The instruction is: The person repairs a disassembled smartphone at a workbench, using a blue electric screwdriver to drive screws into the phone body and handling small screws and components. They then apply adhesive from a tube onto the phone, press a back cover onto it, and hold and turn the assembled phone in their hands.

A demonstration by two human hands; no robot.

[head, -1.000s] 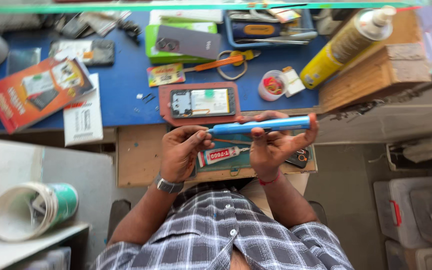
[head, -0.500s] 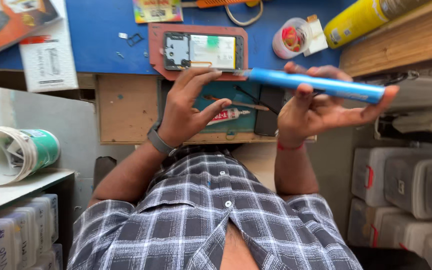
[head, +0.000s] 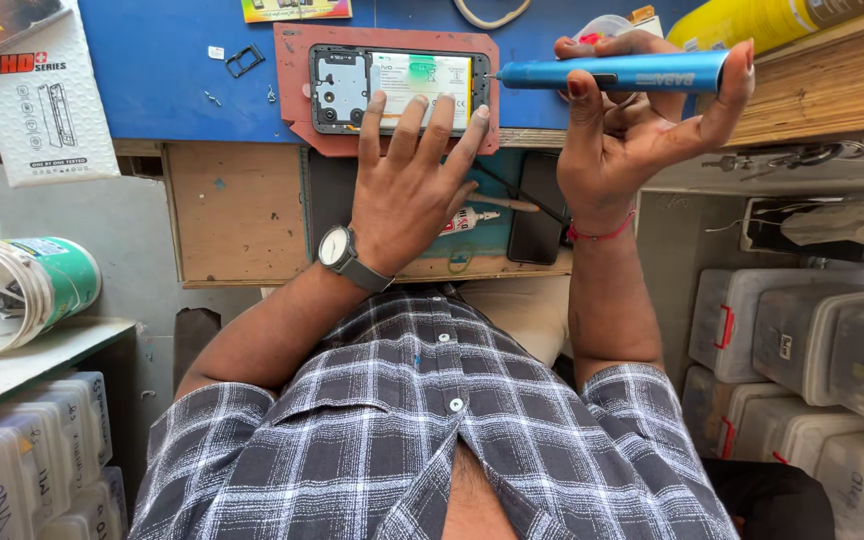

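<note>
Head view, looking down past a grey-and-white plaid shirt [head: 422,440] to a blue-topped desk [head: 132,90]. Right hand [head: 642,125] clenched around a slim blue cylindrical electric screwdriver [head: 612,72], held just above the desk edge. Long axis near level across the picture, thin bit tip pointing toward the left, almost touching the right rim of a red rubber repair mat [head: 392,40]. On that mat, an opened smartphone with its back cover off [head: 392,75], lying flat, long axis also running left to right, white battery and dark board exposed. Left hand [head: 407,190] released and spread flat, fingertips [head: 415,104] pressing the near edge of the phone, grasping nothing; grey wristwatch [head: 337,250] on that wrist. Below the desk edge, a wooden pull-out tray [head: 237,210] with a small white glue tube [head: 467,217]. Far left, a white padded envelope [head: 47,100]; lower right, stacked translucent plastic storage boxes [head: 812,350].
</note>
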